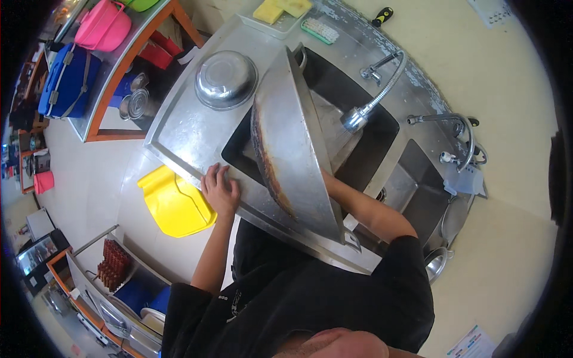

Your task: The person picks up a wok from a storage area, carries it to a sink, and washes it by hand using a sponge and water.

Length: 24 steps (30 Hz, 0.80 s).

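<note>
A large, wide metal pan (295, 137) with loop handles stands tilted on its edge in the left sink basin (373, 155). Brown and black scorch marks run along its underside. My right forearm (370, 209) reaches behind the pan's rim into its hollow side; the hand itself is hidden, so what it touches does not show. On the front edge of the steel counter rests my left hand (221, 190), open, fingers apart and holding nothing. Over the basin, close to the pan's hollow side, hangs a flexible tap with a spray head (355, 121).
An upturned metal bowl (227, 80) sits on the drainboard. Yellow sponges (280, 9) in a tray and a green-backed brush (320, 31) lie behind. A second basin (418, 185) with its tap (471, 134) is at right. Below left stands a yellow bin (176, 203).
</note>
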Available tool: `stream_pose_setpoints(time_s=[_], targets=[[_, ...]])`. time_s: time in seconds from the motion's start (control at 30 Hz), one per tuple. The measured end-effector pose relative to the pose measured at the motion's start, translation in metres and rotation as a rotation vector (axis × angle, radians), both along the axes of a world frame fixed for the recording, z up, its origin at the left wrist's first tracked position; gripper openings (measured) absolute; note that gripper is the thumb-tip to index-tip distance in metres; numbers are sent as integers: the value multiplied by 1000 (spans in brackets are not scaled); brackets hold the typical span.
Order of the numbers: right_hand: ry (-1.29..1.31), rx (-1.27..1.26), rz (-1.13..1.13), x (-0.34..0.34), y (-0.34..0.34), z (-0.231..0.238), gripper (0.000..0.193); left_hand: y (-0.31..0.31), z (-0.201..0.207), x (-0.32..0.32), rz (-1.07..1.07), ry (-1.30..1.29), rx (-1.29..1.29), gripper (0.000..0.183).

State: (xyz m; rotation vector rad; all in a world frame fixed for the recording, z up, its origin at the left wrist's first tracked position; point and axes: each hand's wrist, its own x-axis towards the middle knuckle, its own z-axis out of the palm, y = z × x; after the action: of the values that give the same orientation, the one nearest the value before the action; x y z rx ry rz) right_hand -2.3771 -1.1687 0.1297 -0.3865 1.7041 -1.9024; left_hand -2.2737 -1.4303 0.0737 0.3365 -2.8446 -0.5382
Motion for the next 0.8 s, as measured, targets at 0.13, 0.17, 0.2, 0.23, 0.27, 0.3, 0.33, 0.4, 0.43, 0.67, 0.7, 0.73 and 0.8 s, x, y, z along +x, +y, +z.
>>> stream_pose_setpoints(time_s=[0.13,0.17,0.2,0.23,0.27,0.3,0.33,0.4,0.43,0.67,0.7,0.73,0.8], targets=[[-722,-176,-541,-1,61,-27,40,0,1,0,4,9,6,36],[-688,-192,-682,-12,68,-11,37,-1,1,2,10,7,7,36],[-609,-212,-729,-22,77,2,37,-2,1,3,10,12,-1,36],[-527,-254,-740,-38,82,16,41,-2,1,2,5,21,-10,35],[-443,-299,-751,-54,88,31,45,0,2,0,-3,25,-8,35],[-345,-342,-609,-65,90,55,57,0,4,0,-2,11,1,35],[-282,-311,-561,-67,79,84,59,0,5,0,-4,-2,11,35],[-195,-236,-518,-76,79,85,50,0,4,-1,-19,16,1,35],[-171,-182,-502,-80,73,86,44,0,2,-1,-11,28,-7,35],[-109,-9,-551,-141,17,78,43,2,1,-1,-47,59,-36,35],[-58,-1,-567,-150,12,74,41,4,3,-2,-51,48,-60,36],[7,-11,-582,-163,7,65,38,5,4,-2,-79,51,-67,36],[-29,-13,-596,-169,-3,71,39,3,1,0,-51,50,-90,35]])
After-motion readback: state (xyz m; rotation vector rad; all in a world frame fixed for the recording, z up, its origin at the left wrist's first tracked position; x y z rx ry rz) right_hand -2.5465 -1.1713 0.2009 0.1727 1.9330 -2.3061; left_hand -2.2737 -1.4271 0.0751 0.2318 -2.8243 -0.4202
